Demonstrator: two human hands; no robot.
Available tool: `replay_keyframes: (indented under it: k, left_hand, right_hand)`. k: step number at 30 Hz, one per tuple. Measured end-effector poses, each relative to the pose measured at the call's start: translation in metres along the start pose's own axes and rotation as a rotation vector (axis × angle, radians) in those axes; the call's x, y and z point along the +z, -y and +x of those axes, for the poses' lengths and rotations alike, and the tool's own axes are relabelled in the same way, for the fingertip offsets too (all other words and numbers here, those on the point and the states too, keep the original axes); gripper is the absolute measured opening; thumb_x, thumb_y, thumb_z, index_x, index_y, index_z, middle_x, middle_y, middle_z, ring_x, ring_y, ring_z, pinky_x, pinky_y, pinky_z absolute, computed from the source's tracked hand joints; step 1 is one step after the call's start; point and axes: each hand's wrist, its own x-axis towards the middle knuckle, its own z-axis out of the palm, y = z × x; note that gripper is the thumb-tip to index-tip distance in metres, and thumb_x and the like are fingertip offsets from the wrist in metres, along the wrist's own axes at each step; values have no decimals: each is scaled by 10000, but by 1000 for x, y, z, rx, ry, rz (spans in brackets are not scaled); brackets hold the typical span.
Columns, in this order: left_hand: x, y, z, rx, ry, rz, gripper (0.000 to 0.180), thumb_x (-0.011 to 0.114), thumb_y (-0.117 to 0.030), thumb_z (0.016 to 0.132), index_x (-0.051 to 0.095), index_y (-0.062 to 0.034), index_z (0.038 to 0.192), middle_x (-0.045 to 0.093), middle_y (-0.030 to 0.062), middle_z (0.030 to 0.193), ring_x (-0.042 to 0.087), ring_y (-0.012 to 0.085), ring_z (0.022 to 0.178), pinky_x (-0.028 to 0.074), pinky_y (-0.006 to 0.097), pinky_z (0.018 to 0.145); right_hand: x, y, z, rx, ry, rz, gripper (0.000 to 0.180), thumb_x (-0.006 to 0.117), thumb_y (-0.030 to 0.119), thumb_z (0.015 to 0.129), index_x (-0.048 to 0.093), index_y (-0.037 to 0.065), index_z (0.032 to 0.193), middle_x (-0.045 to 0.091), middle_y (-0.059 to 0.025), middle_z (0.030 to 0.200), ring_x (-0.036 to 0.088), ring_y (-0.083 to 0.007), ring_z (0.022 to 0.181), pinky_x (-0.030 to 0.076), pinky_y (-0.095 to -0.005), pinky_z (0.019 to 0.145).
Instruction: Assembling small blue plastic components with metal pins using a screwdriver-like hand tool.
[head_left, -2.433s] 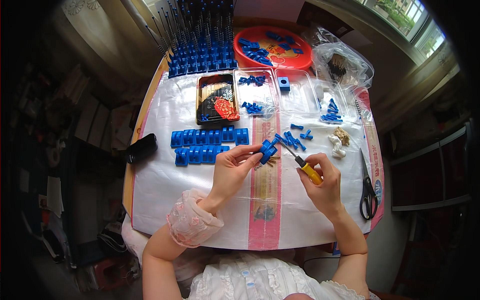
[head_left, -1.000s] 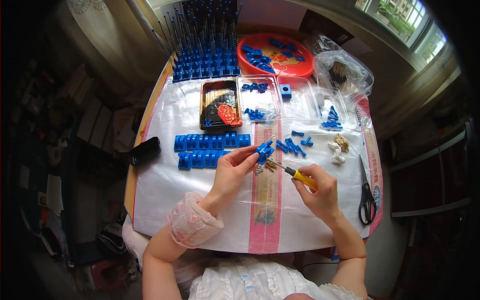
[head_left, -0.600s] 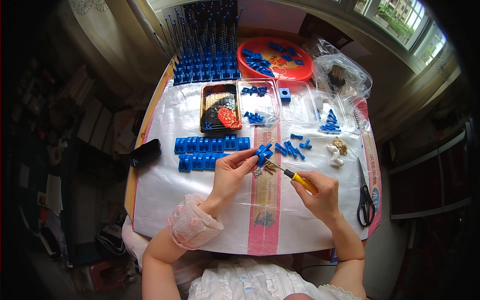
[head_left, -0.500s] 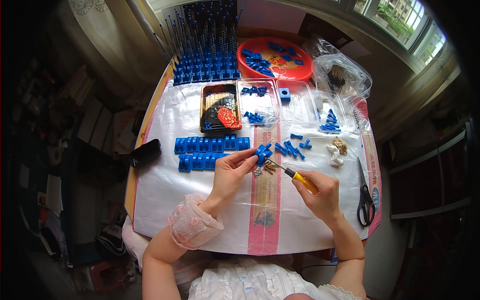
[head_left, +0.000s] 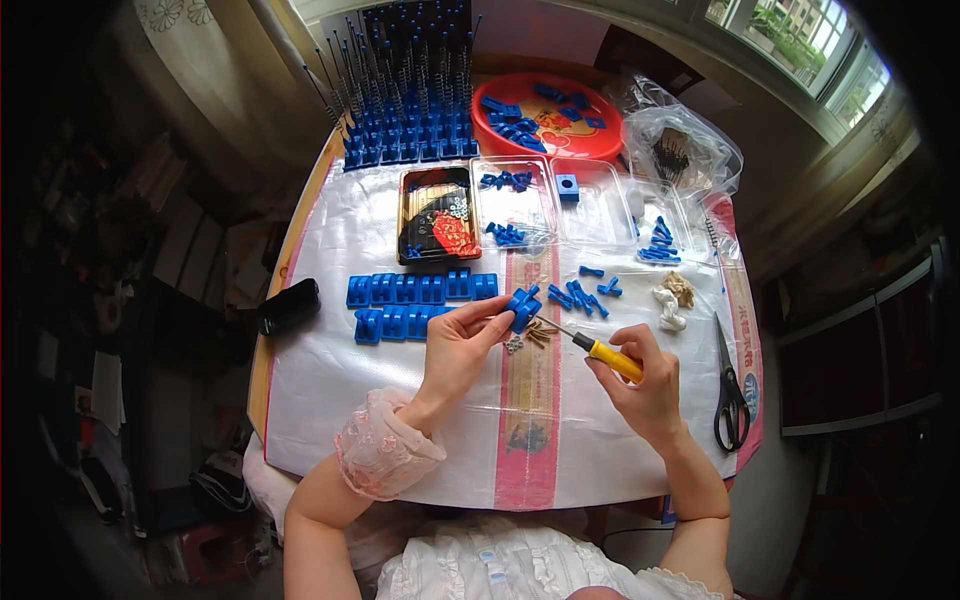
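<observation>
Between the thumb and fingers of my left hand is a small blue plastic part, held above the table's middle. My right hand grips a screwdriver with a yellow and black handle. Its metal shaft points up and left to the blue part; the tip's exact contact is too small to make out. Just below the part lie several brass-coloured screws and small silver nuts. Loose blue pegs lie to the right of the part. Rows of blue blocks stand to the left.
Far left stand many blue bases with springs and rods. Beside them is a red basin of blue parts. Clear trays and a black tray sit mid-table. Scissors lie right, a black case left.
My right fingers have loosened and shifted on the screwdriver handle, with the index finger now raised and more of the yellow showing. My left hand keeps its hold on the blue part.
</observation>
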Motion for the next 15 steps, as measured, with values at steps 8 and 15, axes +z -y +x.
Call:
replay_keyframes:
  k: [8, 15]
  left_hand:
    - [-2, 1, 1, 1, -3, 9, 265, 680, -41, 933, 682, 32, 1187, 744, 102, 1016, 707, 110, 877, 578, 223, 782]
    - [-2, -1, 1, -20, 15, 36, 280, 673, -23, 927, 671, 25, 1203, 734, 126, 1065, 717, 157, 943, 592, 282, 873]
  right_hand:
    - [6, -4, 2, -153, -81, 14, 184, 813, 148, 796, 666, 38, 813, 678, -84, 704, 655, -208, 568, 464, -304, 508]
    - [5, -4, 2, -139, -55, -10, 179, 797, 166, 812, 677, 38, 777, 672, -77, 694, 641, -212, 545, 461, -310, 501]
